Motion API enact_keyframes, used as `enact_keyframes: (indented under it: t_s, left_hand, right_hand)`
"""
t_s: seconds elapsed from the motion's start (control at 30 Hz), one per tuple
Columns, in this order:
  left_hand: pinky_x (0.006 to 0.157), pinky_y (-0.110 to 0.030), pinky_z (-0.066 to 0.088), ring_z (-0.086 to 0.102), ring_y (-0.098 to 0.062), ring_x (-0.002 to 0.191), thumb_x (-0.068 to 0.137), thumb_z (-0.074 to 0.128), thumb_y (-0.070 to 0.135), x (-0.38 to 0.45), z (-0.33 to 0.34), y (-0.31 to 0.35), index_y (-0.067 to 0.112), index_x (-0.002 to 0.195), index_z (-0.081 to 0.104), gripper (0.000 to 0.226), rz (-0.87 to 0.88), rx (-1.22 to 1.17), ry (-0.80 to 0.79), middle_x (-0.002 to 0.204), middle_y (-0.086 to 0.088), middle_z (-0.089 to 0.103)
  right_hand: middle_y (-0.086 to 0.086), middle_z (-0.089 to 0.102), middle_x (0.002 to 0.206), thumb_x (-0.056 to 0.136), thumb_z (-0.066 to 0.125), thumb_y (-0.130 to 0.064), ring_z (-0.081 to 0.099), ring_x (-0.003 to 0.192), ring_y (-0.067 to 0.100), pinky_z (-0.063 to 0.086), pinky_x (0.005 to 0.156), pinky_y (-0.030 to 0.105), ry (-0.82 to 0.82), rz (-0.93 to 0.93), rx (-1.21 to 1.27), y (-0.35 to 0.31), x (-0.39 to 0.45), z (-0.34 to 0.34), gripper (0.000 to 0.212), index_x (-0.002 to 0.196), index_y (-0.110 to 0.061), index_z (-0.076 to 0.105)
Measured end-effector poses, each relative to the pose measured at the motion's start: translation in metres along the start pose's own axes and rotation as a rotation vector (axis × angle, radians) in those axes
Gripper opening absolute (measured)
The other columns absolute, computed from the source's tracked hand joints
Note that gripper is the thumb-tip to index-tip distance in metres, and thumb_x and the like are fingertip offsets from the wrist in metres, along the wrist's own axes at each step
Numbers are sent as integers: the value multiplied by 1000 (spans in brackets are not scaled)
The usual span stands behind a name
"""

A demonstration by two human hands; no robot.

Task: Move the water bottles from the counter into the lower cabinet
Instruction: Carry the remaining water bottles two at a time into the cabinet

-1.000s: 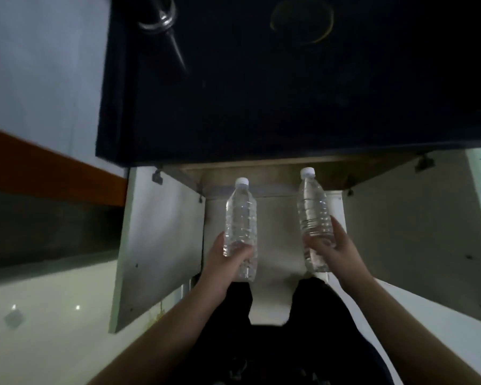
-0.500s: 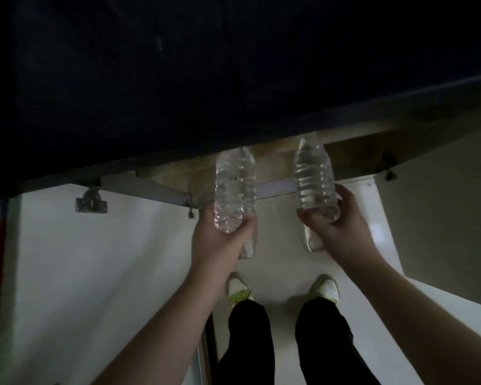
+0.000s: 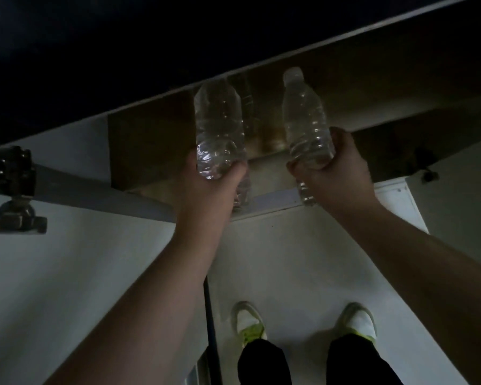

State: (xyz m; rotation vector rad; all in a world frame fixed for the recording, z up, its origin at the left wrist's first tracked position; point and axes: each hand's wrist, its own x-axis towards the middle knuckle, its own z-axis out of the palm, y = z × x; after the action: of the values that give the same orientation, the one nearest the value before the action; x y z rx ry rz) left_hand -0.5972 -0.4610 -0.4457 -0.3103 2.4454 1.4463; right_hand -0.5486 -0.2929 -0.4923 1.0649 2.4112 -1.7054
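Left bottle (image 3: 218, 129) cap hidden behind dark counter edge (image 3: 150, 98).

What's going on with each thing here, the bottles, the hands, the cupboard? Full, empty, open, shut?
Left bottle: clear, held upright, top hidden under the counter edge.
Right bottle: clear, white cap on, held upright.
Left hand: closed around the left bottle's lower part.
Right hand: closed around the right bottle's lower part.
Lower cabinet: open, both doors swung out.
Fill level: too dim to tell.
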Motion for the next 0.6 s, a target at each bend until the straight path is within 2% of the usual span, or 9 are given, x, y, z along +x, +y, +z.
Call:
enact_keyframes:
  t_s: [0.07, 0.13, 0.23, 0.33, 0.4, 0.43, 0.5, 0.57, 0.6]
  left_hand:
    - [72, -28, 55, 65, -2, 78, 80, 76, 33, 16, 4, 0, 36, 88, 59, 19, -3, 44, 7, 86, 16, 65]
    - [78, -36, 58, 66, -5, 81, 75, 77, 39, 32, 8, 1, 37, 80, 59, 19, 38, 82, 63, 85, 15, 65]
    - [78, -44, 60, 69, -8, 79, 64, 79, 46, 52, 11, 7, 33, 94, 68, 35, 81, 89, 135, 93, 9, 71]
    - [78, -42, 60, 68, -6, 76, 68, 82, 39, 71, 16, 15, 27, 105, 70, 41, 136, 77, 168, 95, 6, 71]
    - [79, -37, 58, 66, -4, 78, 71, 81, 38, 83, 20, 21, 25, 113, 68, 46, 172, 105, 168, 94, 9, 69]
    - [81, -36, 57, 65, -6, 84, 72, 80, 39, 88, 22, 23, 24, 117, 67, 49, 196, 124, 167, 97, 9, 68]
    - [90, -40, 55, 64, -15, 103, 71, 80, 39, 99, 27, 28, 24, 122, 65, 55, 249, 142, 171, 113, 3, 68]
    - [96, -41, 52, 60, -20, 115, 71, 80, 38, 109, 34, 35, 23, 126, 62, 60, 277, 143, 177, 125, 0, 64]
    - [98, -40, 51, 59, -21, 118, 72, 80, 38, 114, 37, 37, 22, 129, 61, 62, 285, 152, 185, 128, -1, 63]
  right_hand:
    - [-12, 58, 101, 78, 77, -29, 63, 83, 7, 57, 68, 28, 17, -45, -39, -3, 14, 10, 71, 137, -28, 38]
    - [-6, 59, 110, 77, 77, -33, 64, 93, 16, 58, 80, 41, 28, -86, -85, -5, 27, 17, 68, 133, -27, 40]
    - [-1, 58, 113, 73, 77, -36, 64, 95, 19, 58, 80, 43, 19, -113, -116, -10, 45, 27, 70, 132, -25, 42]
    - [0, 64, 98, 73, 74, -43, 67, 84, 19, 59, 72, 43, 22, -164, -166, -16, 60, 35, 59, 122, -20, 51]
    - [-2, 63, 95, 79, 72, -44, 66, 86, 19, 55, 71, 35, 7, -188, -215, -20, 68, 41, 49, 115, -16, 54]
    - [-1, 62, 99, 81, 70, -44, 64, 92, 19, 50, 71, 32, 2, -197, -244, -22, 72, 44, 47, 116, -17, 52]
    - [5, 58, 118, 83, 68, -46, 59, 104, 24, 43, 75, 31, 14, -225, -297, -26, 80, 48, 66, 136, -16, 41]
    - [9, 53, 130, 83, 67, -48, 57, 111, 28, 45, 81, 35, 22, -224, -339, -30, 88, 51, 78, 144, -15, 32]
    - [11, 53, 132, 83, 66, -48, 56, 112, 29, 45, 81, 35, 10, -221, -348, -32, 91, 51, 76, 144, -14, 33]
